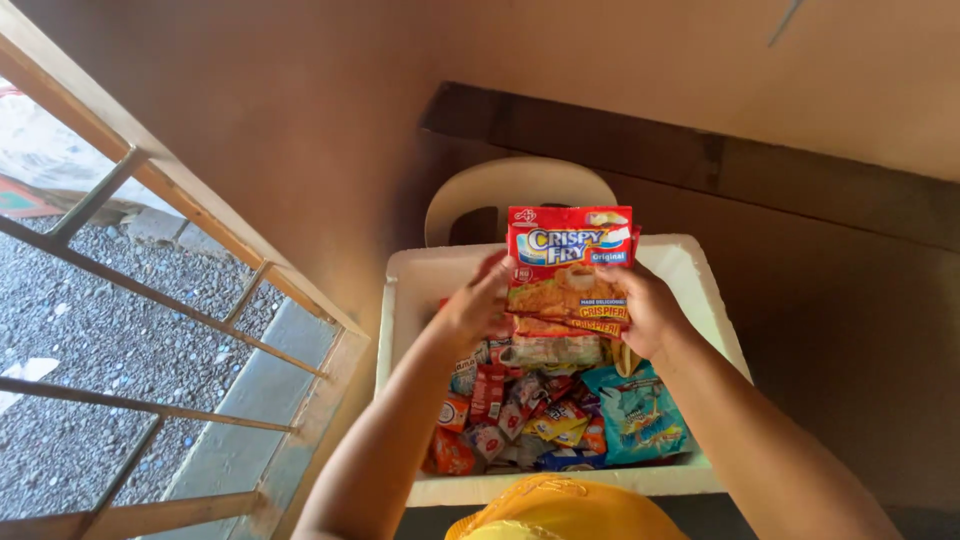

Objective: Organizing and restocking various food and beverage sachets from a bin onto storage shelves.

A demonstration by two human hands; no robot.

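Both hands hold up a red and orange food packet [570,262] over a white foam box [682,262]. My left hand [478,305] grips the packet's left edge and my right hand [647,308] grips its right edge. More flat packets are stacked behind and under the front one, fanned out in my grasp. Inside the box lie several small sachets and snack packets [520,415] in red, orange and yellow, plus a larger blue packet [640,412] at the right.
A cream plastic chair [520,185] stands behind the box against a brown wall. A wooden frame with metal bars [150,290] runs along the left, with gravel outside. A yellow cap brim [560,505] shows at the bottom.
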